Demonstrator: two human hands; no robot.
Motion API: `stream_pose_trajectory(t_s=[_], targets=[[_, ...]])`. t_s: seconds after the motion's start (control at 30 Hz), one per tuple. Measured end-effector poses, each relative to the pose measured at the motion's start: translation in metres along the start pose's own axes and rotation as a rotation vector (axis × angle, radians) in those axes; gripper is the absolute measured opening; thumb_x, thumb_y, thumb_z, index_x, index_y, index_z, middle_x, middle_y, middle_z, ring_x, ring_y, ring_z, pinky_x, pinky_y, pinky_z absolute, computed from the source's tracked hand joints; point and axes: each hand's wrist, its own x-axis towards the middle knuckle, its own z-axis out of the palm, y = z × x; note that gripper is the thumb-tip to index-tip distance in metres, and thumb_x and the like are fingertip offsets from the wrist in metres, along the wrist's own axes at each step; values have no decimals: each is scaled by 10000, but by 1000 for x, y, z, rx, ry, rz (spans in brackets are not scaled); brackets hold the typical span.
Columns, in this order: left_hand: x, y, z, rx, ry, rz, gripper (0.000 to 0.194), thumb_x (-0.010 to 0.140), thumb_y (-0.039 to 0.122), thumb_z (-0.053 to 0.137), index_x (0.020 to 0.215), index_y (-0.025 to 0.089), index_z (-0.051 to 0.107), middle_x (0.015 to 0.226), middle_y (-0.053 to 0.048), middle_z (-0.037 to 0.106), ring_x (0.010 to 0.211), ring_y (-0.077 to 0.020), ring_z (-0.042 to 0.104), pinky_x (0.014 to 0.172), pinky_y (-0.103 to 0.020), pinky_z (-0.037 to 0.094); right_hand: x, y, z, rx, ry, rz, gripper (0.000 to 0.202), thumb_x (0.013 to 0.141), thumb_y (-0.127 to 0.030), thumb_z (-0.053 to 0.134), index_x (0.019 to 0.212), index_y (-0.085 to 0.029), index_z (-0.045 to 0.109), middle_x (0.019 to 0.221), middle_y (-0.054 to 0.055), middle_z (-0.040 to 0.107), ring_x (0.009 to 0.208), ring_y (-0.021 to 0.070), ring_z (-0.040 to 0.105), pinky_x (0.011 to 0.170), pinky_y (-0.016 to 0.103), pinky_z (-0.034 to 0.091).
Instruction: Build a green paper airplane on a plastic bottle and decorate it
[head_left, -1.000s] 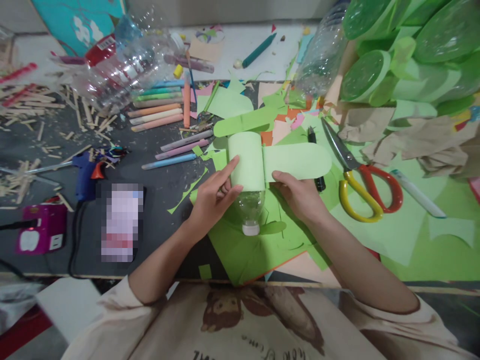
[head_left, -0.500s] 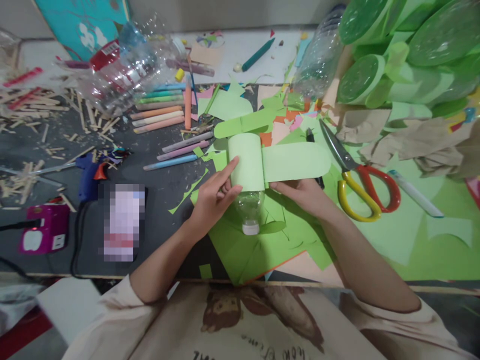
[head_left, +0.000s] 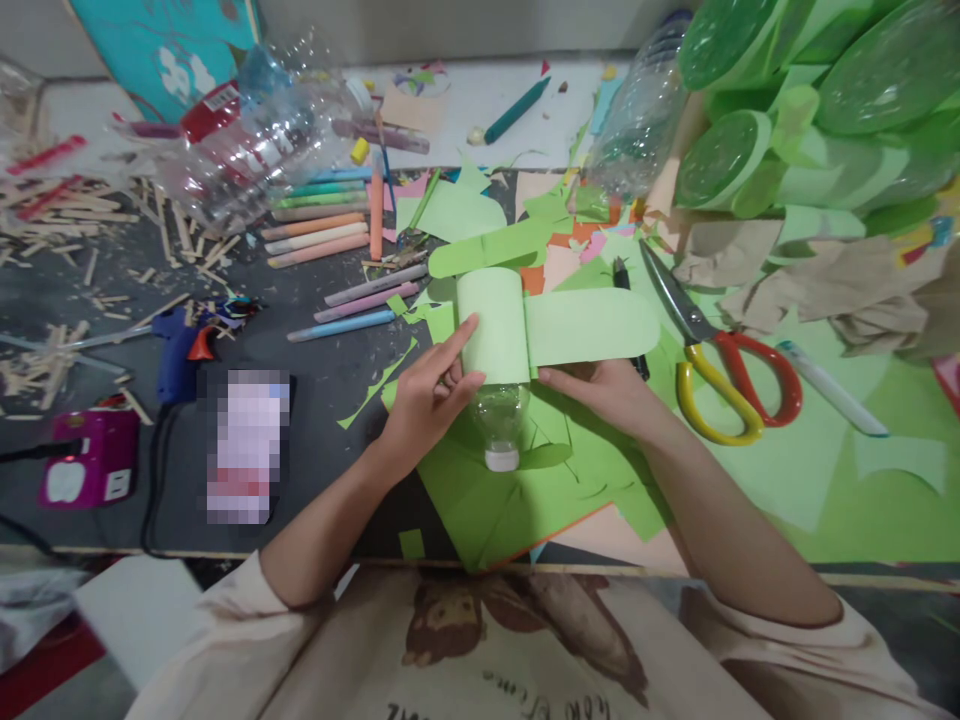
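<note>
A clear plastic bottle (head_left: 500, 415) lies with its white cap toward me, wrapped in a pale green paper sleeve (head_left: 491, 325). My left hand (head_left: 431, 395) holds the sleeve at its left side, index finger and thumb resting on the paper. From the sleeve's right side a pale green strip with a rounded end (head_left: 592, 325) sticks out. My right hand (head_left: 600, 393) is at the strip's lower edge by the sleeve, its thumb against the paper and its other fingers partly hidden under the strip. Above the sleeve lies a brighter green strip (head_left: 487, 247).
Scissors (head_left: 720, 360) and a black pen (head_left: 622, 285) lie to the right. Markers (head_left: 322, 225), a glue gun (head_left: 176, 355), a phone (head_left: 247, 445) and wood sticks are left. Bottles stand or lie at the back; green sheets (head_left: 480, 500) cover the table beneath my hands.
The pale green strip's rounded end has dipped very slightly. Both hands stay in nearly the same place on the paper and bottle.
</note>
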Motion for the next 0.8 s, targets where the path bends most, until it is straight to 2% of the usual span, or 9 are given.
stream_pose_trajectory(t_s=[0.2, 0.43, 0.53, 0.8], targets=[[-1, 0, 0, -10, -15, -22, 536, 997, 528, 483, 1418, 202, 540, 723, 25, 468, 601, -104, 395, 507, -204, 333, -1, 0, -5, -19, -46, 42, 555, 673, -408, 852, 1187, -271, 692, 1117, 58, 783, 1217, 311, 659, 1170, 578, 385], [0, 2, -1, 14, -18, -5, 539, 1011, 520, 459, 1422, 180, 530, 715, 31, 451, 599, -98, 380, 506, -200, 323, -1, -5, -7, -139, -101, 67, 632, 677, -505, 826, 1233, -236, 692, 1252, 104, 732, 1301, 346, 595, 1196, 593, 335], [0, 2, -1, 23, -19, -5, 543, 1010, 529, 456, 1426, 187, 525, 713, 30, 449, 597, -96, 369, 498, -198, 315, 0, -4, -8, -177, -87, 43, 676, 688, -545, 804, 1275, -237, 670, 1296, 109, 711, 1335, 356, 564, 1201, 601, 319], [0, 2, -1, -10, -29, -31, 547, 1001, 540, 469, 1426, 199, 524, 724, 24, 465, 586, -91, 357, 478, -190, 308, 1, -2, -7, -265, -86, -1, 657, 720, -583, 762, 1286, -265, 666, 1253, 99, 734, 1304, 368, 591, 1178, 615, 349]])
